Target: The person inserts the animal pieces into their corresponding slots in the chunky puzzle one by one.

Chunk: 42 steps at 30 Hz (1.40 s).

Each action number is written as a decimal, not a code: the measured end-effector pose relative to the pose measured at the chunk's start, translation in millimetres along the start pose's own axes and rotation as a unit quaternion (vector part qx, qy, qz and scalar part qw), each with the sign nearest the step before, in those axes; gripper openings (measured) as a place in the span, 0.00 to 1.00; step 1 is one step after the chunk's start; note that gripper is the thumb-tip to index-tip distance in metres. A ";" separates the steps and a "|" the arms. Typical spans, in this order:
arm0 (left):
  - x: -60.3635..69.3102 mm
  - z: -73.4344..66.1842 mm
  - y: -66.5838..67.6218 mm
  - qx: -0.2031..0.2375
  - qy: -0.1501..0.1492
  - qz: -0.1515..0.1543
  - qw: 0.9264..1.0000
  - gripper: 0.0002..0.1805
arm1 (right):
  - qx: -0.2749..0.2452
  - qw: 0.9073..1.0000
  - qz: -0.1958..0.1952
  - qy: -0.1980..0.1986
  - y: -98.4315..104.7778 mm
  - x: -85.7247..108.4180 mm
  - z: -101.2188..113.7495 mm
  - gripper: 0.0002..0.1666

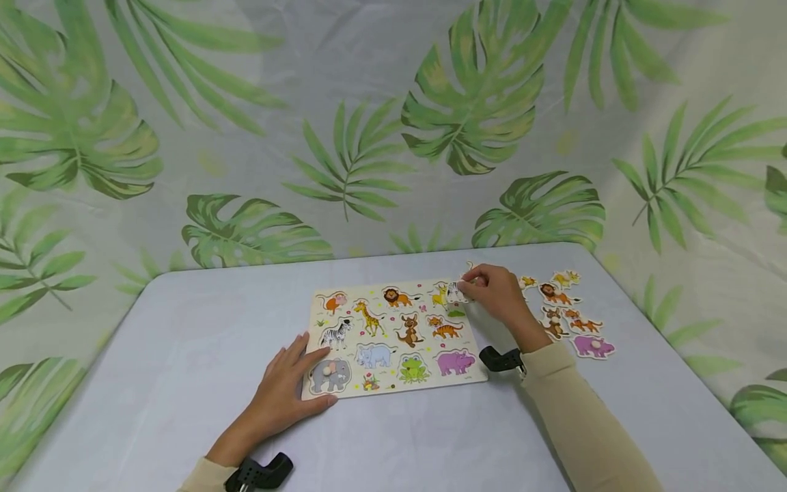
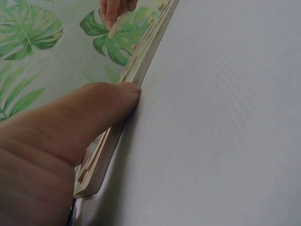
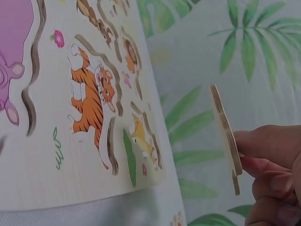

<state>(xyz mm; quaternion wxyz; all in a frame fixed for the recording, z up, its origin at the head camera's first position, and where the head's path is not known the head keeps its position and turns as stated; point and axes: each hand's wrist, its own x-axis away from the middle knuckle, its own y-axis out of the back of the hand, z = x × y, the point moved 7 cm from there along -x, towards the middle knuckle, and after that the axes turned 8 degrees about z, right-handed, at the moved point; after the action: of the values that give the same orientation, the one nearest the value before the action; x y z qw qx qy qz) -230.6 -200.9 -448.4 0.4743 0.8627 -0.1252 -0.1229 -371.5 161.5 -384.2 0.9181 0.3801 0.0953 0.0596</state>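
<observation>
Beige sleeves [image 1: 593, 420] are seen nearest, with a black device [image 1: 261, 472] worn at each wrist. At the near left corner of the puzzle board [image 1: 363, 294], the left hand [image 1: 279, 386] is laid with fingers extended and spread apart, its thumb pressed against the near edge. A zebra piece [image 1: 456, 293] is pinched between the fingertips of the right hand [image 1: 499, 292] and held over the far right corner of the board. Near the left hand, a grey elephant piece [image 1: 337, 383] with a knob is set in the board. On the white surface [image 1: 393, 451], to the right, loose lion [image 1: 555, 295], kangaroo [image 1: 553, 321], tiger [image 1: 584, 322] and purple hippo [image 1: 592, 347] pieces are grouped closely.
</observation>
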 end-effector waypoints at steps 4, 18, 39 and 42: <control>-0.8 0.5 -1.5 -0.003 0.003 0.004 1.000 0.44 | 0.006 1.000 0.000 -0.013 -1.0 1.8 2.9 0.15; 3.1 1.3 -4.8 -0.003 0.001 0.002 1.000 0.44 | -0.023 0.999 0.014 0.017 -16.1 8.2 18.2 0.13; 1.1 3.0 -0.2 0.001 -0.001 0.009 1.000 0.44 | -0.045 0.995 -0.016 0.093 -24.2 12.3 67.9 0.11; 0.3 2.4 -1.5 -0.001 -0.001 0.009 1.000 0.44 | -0.067 0.993 -0.018 0.096 -25.2 10.5 80.6 0.10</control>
<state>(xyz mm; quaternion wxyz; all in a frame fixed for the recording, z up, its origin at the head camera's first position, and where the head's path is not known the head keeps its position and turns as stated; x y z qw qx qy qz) -231.0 -202.1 -450.9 0.4759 0.8611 -0.1331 -0.1194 -342.6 90.3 -347.6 0.9290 0.3082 0.1860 0.0857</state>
